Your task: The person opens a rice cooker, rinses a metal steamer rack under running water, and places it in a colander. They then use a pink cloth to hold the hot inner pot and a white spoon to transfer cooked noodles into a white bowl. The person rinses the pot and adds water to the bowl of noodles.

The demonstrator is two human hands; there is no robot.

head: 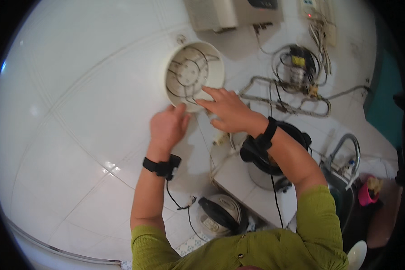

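A round off-white housing (217,72) with dark curved wires (196,54) across its opening is against the white tiles. My left hand (168,126) is at its lower rim, with thumb and fingers bent close to the edge. Whether they grip the rim cannot be told. My right hand (227,109) reaches over the lower right rim, its fingers apart and the fingertips near the wires. Nothing shows in its grasp. Both wrists wear black straps with small modules.
A black pot (256,158) is beneath my right forearm, beside a sink (341,192) with a curved faucet (357,148). Cables and hoses surround a dark device (297,67). A beige appliance (206,15) is above. Below lies a lidded cooker (219,216); a pink cup (368,192) is right.
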